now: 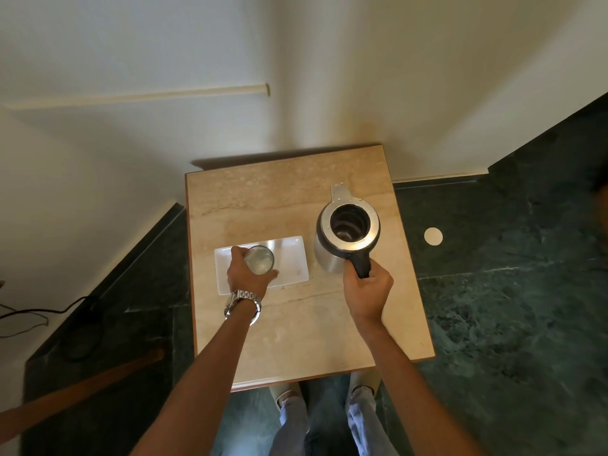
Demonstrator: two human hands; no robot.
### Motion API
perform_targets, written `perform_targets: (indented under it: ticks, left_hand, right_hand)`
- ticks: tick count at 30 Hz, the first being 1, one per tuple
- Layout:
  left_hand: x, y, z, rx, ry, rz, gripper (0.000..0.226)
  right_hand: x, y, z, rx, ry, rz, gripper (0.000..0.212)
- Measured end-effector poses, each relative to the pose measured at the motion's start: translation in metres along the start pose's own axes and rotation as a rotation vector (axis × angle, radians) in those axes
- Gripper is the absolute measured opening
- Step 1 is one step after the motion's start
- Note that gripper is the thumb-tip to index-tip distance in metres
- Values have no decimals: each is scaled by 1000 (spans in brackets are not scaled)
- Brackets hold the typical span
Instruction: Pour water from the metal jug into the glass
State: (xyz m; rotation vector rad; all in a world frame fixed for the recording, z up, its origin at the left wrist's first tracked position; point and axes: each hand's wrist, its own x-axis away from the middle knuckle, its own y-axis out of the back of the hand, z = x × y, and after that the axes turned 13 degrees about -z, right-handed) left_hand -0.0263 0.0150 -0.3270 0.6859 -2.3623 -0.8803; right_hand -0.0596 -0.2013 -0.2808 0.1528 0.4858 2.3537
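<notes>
The metal jug (346, 232) stands upright on the right side of a small beige stone table (296, 199), its lid off and its spout pointing away from me. My right hand (368, 291) is wrapped around its black handle at the near side. A clear glass (260, 260) stands on a white rectangular tray (292, 258) at the table's left. My left hand (246, 273), with a metal watch on the wrist, grips the glass from the near left side. The glass looks to hold some water.
The table stands in a corner against white walls. Dark green stone floor surrounds it, with a round white disc (433, 236) on the floor to the right. Black cables (49, 312) and a wooden rail (82, 390) lie at the left. My legs show below the table's near edge.
</notes>
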Motion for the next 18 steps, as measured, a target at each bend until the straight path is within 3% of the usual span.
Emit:
perform_targets:
  ticks: [4,6,10,14,16,18]
  left_hand:
    - [-2,-4,-4,-10,-31,13,76]
    - [24,44,-39,47,-66,-12,76]
    - [15,47,-45,6,-108,-9,80]
    - [13,52,-42,-54,-88,46,114]
    - [12,55,-39,-75,-83,57,136]
    - [23,60,-47,-24,-114,18,142]
  right_hand:
    - [1,-2,-2,37,-1,-14,46]
    - [6,36,52,-30,41,-6,44]
    - [4,28,51,-41,24,-6,37]
    - [13,21,47,-17,53,50,19]
    - [17,22,44,38,44,64,32]
    - [4,34,41,101,95,-5,50]
